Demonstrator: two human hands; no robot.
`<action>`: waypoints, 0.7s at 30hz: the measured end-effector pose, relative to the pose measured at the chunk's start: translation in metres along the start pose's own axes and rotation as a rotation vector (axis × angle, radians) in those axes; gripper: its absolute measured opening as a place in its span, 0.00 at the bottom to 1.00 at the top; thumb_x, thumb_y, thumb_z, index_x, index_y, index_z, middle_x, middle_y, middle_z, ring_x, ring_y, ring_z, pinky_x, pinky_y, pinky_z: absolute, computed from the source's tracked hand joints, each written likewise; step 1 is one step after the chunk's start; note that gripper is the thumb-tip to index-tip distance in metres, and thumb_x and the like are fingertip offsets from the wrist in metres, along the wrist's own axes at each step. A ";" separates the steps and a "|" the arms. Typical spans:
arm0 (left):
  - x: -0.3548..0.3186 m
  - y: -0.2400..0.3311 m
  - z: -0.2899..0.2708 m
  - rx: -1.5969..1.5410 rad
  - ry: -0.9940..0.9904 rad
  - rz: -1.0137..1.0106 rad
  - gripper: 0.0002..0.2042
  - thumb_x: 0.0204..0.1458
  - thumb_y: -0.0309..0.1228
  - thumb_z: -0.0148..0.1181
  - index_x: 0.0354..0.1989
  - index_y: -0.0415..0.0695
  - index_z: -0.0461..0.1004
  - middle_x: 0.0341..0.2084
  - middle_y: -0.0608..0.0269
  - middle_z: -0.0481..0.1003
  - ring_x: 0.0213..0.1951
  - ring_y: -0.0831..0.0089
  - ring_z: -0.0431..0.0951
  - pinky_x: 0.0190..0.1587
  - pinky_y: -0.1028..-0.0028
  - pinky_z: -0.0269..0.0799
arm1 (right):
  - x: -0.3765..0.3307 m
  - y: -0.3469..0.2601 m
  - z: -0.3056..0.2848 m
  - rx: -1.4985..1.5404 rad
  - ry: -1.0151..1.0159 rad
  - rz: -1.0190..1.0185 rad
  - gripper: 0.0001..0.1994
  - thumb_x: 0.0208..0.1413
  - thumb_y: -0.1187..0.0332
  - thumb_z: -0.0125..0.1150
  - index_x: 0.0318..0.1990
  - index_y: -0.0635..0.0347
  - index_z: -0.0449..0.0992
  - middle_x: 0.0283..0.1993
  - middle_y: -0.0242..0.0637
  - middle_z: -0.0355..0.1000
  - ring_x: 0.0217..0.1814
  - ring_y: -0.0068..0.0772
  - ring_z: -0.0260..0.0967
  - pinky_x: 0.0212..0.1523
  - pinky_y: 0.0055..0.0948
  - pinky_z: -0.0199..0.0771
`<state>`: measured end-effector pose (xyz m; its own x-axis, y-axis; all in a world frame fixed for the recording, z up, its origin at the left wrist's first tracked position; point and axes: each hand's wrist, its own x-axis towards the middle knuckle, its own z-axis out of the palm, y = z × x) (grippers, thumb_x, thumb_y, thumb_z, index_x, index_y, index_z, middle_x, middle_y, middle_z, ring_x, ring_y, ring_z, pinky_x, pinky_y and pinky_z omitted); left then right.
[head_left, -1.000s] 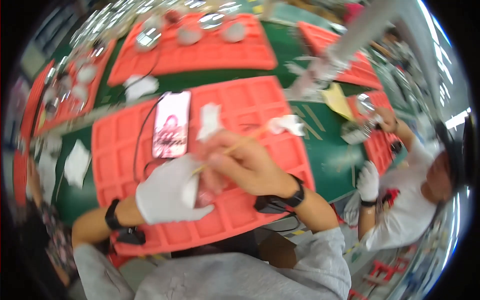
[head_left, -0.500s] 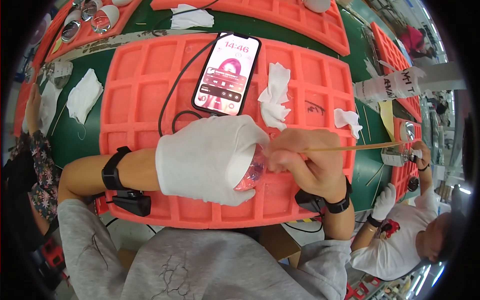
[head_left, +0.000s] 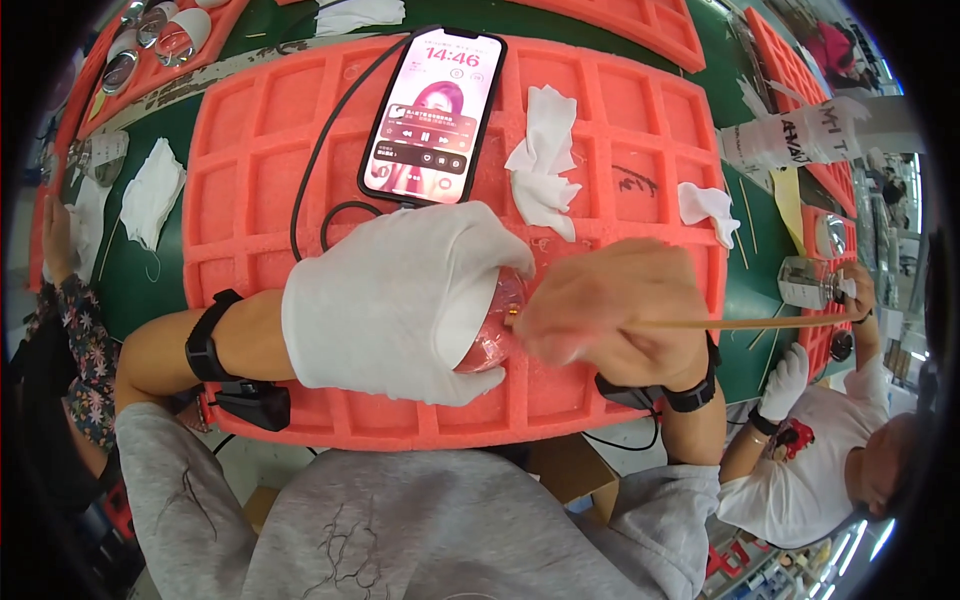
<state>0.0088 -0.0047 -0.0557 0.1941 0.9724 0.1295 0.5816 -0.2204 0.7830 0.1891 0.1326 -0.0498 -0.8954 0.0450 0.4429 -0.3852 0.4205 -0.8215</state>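
My left hand (head_left: 385,300), in a white glove, is closed around a rounded piece (head_left: 490,348), part white and part clear like a lens or dome. The red foam tray beneath shows through its clear face. My right hand (head_left: 610,305) is bare and slightly blurred, its fingers pinched on a thin wooden stick (head_left: 750,323). The stick's long end sticks out to the right. Its short end points at the clear face; whether it touches cannot be made out. Both hands are above the red foam tray (head_left: 250,110) with square pockets.
A lit phone (head_left: 425,120) with a black cable lies on the tray, beside crumpled white cloths (head_left: 545,150). More rounded pieces (head_left: 183,38) sit in a tray at far left. On the right, a co-worker's hand (head_left: 857,288) is at a glass jar (head_left: 805,283). Another person's hand (head_left: 58,240) is at left.
The view has shifted a little, so the tray and phone sit higher. My right hand has turned slightly, and the stick's outer end is lower. Both holds are unchanged.
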 end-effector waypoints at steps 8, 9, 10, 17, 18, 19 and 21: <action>-0.001 -0.001 0.000 -0.048 -0.028 -0.007 0.24 0.39 0.37 0.72 0.45 0.42 0.73 0.40 0.58 0.72 0.43 0.59 0.74 0.43 0.64 0.73 | -0.005 0.007 0.002 -0.150 0.102 -0.084 0.07 0.60 0.72 0.61 0.31 0.65 0.78 0.27 0.39 0.78 0.26 0.38 0.78 0.29 0.31 0.79; -0.001 -0.001 0.000 -0.048 -0.033 -0.008 0.24 0.39 0.37 0.72 0.45 0.42 0.73 0.40 0.58 0.72 0.43 0.59 0.74 0.43 0.64 0.73 | -0.003 0.003 0.002 -0.144 0.083 -0.073 0.06 0.59 0.72 0.61 0.31 0.65 0.78 0.27 0.39 0.78 0.27 0.38 0.78 0.29 0.31 0.80; -0.001 -0.001 -0.001 -0.040 -0.053 -0.016 0.24 0.39 0.37 0.72 0.45 0.43 0.73 0.40 0.58 0.72 0.44 0.60 0.74 0.43 0.64 0.73 | 0.000 -0.001 0.001 -0.137 0.062 -0.061 0.06 0.59 0.73 0.60 0.31 0.65 0.78 0.27 0.39 0.78 0.27 0.38 0.78 0.29 0.32 0.80; -0.001 -0.002 0.000 -0.032 -0.058 -0.001 0.23 0.38 0.36 0.72 0.44 0.45 0.74 0.40 0.60 0.72 0.44 0.62 0.74 0.43 0.65 0.72 | -0.003 0.002 0.003 -0.148 0.099 0.013 0.05 0.56 0.73 0.62 0.31 0.64 0.78 0.27 0.38 0.78 0.27 0.39 0.78 0.30 0.32 0.80; -0.001 -0.003 0.000 -0.043 -0.066 -0.005 0.23 0.38 0.36 0.72 0.44 0.45 0.75 0.40 0.60 0.72 0.44 0.63 0.74 0.43 0.65 0.72 | -0.004 0.003 0.003 -0.148 0.087 -0.024 0.05 0.56 0.73 0.62 0.31 0.64 0.78 0.27 0.38 0.78 0.27 0.39 0.78 0.29 0.32 0.80; -0.001 -0.003 0.000 -0.054 -0.075 -0.010 0.22 0.38 0.36 0.72 0.44 0.46 0.75 0.40 0.61 0.72 0.44 0.63 0.74 0.43 0.65 0.72 | -0.004 0.004 0.004 -0.149 0.076 -0.060 0.04 0.56 0.73 0.62 0.31 0.64 0.78 0.27 0.38 0.78 0.27 0.39 0.78 0.29 0.32 0.80; -0.001 -0.002 0.000 -0.064 -0.085 -0.013 0.22 0.38 0.36 0.72 0.45 0.46 0.75 0.40 0.62 0.72 0.44 0.63 0.74 0.43 0.65 0.72 | -0.003 0.002 0.004 -0.161 0.077 -0.072 0.04 0.56 0.73 0.62 0.31 0.64 0.79 0.27 0.38 0.78 0.26 0.39 0.78 0.29 0.32 0.80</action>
<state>0.0071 -0.0047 -0.0571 0.2546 0.9646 0.0688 0.5333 -0.1995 0.8221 0.1905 0.1291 -0.0541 -0.8448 0.0763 0.5296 -0.4014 0.5642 -0.7215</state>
